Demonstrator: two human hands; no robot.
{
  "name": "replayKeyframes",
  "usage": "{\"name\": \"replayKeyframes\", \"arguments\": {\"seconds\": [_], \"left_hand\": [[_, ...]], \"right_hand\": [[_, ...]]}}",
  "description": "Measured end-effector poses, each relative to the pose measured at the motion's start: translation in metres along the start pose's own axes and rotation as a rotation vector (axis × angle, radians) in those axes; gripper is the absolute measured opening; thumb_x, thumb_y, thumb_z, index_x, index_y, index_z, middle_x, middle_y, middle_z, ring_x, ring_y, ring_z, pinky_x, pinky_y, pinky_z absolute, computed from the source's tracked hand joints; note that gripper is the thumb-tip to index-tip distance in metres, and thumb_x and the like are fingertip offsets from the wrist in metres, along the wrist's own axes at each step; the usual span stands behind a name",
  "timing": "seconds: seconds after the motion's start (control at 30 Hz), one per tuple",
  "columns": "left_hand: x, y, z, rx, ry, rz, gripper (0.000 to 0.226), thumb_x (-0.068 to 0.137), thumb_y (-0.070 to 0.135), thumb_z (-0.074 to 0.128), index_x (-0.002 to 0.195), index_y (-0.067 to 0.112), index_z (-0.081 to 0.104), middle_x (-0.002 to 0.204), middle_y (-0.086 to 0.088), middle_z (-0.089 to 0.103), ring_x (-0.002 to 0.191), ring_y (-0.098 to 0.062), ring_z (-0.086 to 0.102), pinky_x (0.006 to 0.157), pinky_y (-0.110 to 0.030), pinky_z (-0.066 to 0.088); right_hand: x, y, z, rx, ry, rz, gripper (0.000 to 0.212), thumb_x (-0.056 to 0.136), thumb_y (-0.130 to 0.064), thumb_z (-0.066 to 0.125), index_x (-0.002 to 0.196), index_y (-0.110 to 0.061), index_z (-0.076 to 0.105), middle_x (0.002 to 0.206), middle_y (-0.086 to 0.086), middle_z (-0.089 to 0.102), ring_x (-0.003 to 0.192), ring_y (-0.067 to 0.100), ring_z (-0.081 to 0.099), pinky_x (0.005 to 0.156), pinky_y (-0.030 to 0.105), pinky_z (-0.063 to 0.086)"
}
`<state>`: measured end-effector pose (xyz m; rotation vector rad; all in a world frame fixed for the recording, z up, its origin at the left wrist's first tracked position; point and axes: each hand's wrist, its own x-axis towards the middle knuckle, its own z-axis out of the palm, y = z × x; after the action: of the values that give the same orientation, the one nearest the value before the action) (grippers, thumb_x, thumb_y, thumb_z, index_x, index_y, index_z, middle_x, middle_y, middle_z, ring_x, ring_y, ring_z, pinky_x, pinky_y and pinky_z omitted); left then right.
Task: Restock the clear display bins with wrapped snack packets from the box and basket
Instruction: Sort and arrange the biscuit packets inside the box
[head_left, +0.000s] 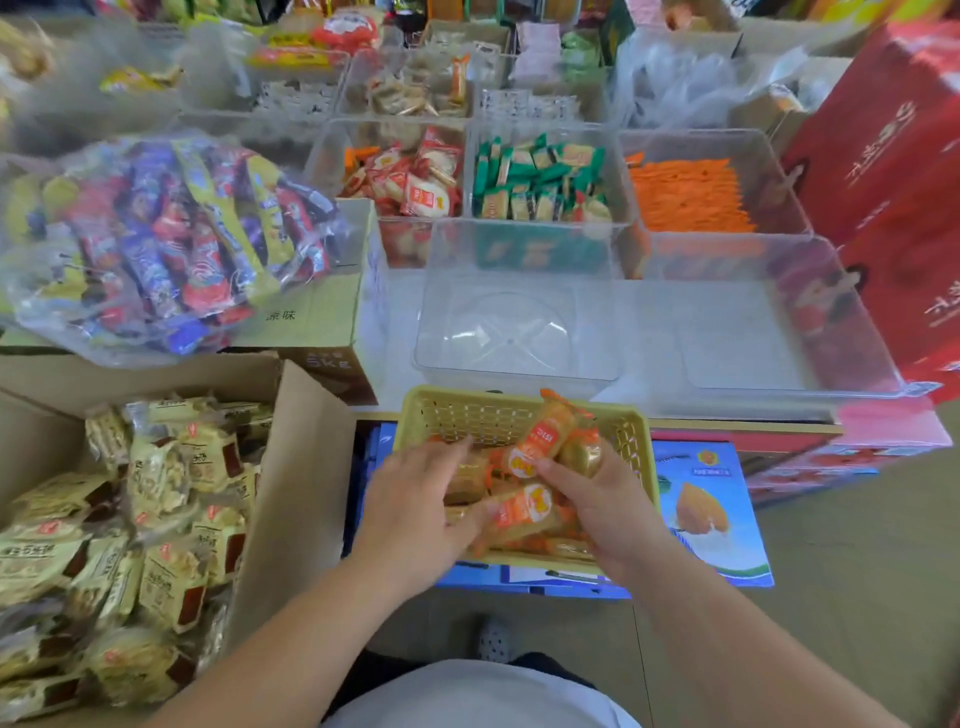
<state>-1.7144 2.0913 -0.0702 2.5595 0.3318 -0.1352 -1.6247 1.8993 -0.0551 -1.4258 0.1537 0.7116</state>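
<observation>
1. Inside yellow plastic basket (519, 410), low centre: right hand (602, 499) clasping orange wrapped packets (545, 441), one poking above the rim.
2. Alongside: left hand (421, 499), fingers stretched flat over more orange packets in the same basket, gripping nothing.
3. Beneath basket: blue printed carton (711, 509).
4. Just beyond basket: clear display bin (519, 312); second clear bin (753, 322) beside it.
5. Further back: bins of red-and-white packets (415, 176), green packets (540, 176), orange sticks (691, 197).
6. Left: open cardboard box (296, 467) of cream packets (156, 519); behind it, clear bag of mixed bars (156, 244).
</observation>
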Motion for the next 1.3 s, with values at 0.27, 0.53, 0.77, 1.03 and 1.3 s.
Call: {"name": "replayKeyframes", "arguments": {"seconds": [0.27,0.53,0.77,1.03,1.3], "left_hand": [[-0.01,-0.024,0.028,0.14,-0.084,-0.155,0.069,0.086,0.063,0.065,0.142,0.022,0.058,0.171,-0.001,0.014,0.145,-0.034,0.03,0.113,-0.045,0.04],[-0.025,-0.034,0.031,0.067,-0.152,-0.097,0.084,0.088,0.073,0.056,0.158,0.033,0.033,0.171,0.008,-0.012,0.153,-0.025,0.016,0.121,-0.043,0.029],[-0.058,-0.037,-0.007,0.126,0.014,0.044,0.069,0.087,0.066,0.055,0.142,0.025,0.058,0.163,-0.002,0.038,0.144,-0.032,0.04,0.115,-0.054,0.039],[-0.118,-0.11,-0.081,0.063,0.379,-0.122,0.047,0.09,0.047,0.059,0.13,0.022,0.064,0.133,0.003,0.058,0.126,-0.015,0.048,0.108,-0.034,0.037],[-0.165,-0.26,-0.13,0.173,0.007,-0.414,0.074,0.083,0.071,0.066,0.145,0.031,0.051,0.128,0.01,0.055,0.117,-0.012,0.05,0.095,-0.028,0.044]], "right_hand": [[0.042,-0.004,-0.056,-0.994,0.167,-0.235,0.052,0.087,-0.039,0.076,0.134,-0.033,0.054,0.094,-0.012,0.066,0.07,0.003,0.058,0.05,0.01,0.036],[0.047,0.025,-0.046,-1.65,-0.354,-0.062,0.101,0.072,-0.08,0.058,0.154,-0.044,0.011,0.161,-0.003,0.028,0.144,0.03,0.031,0.11,0.05,0.039],[0.054,0.018,-0.013,-1.867,-0.169,-0.308,0.086,0.078,-0.089,0.031,0.15,-0.041,0.03,0.153,-0.002,0.04,0.142,0.029,0.033,0.115,0.053,0.028],[0.019,0.022,0.113,-1.421,-0.344,-0.588,0.055,0.091,-0.059,0.06,0.139,-0.033,0.055,0.142,-0.007,0.053,0.132,0.018,0.045,0.107,0.034,0.039],[-0.024,0.05,0.226,-1.257,-0.357,-0.754,0.038,0.091,-0.044,0.069,0.123,-0.024,0.069,0.121,-0.008,0.064,0.12,0.014,0.051,0.102,0.023,0.039]]}}
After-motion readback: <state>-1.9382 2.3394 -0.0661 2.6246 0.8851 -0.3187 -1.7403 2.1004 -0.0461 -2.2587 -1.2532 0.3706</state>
